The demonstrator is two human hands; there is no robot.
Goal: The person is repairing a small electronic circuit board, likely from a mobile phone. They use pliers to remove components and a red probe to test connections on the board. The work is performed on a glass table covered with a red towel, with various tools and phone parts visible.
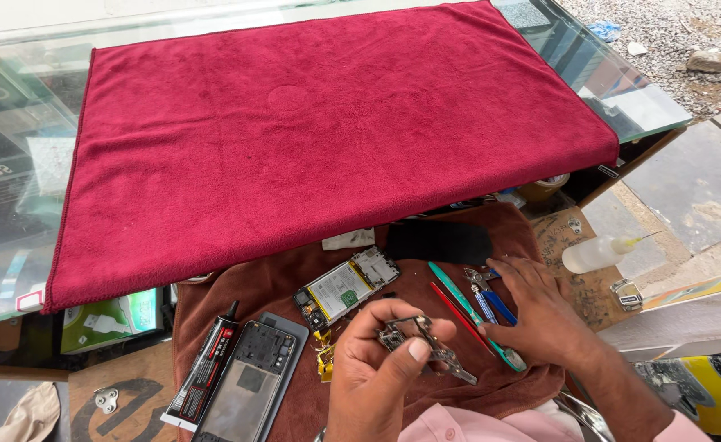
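Brown cloth [295,278] covers the low worktop; above its front edge the left hand [377,376] pinches a small metal frame part [426,348] between thumb and fingers. The right hand [544,315], fingers loosely spread, rests on the teal tweezers [458,299] near the cloth's right edge.

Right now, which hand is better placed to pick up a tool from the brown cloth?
The right hand. It already rests on the tools lying on the brown cloth, its fingers touching them. The left hand is busy: its grip holds a small metal phone part.
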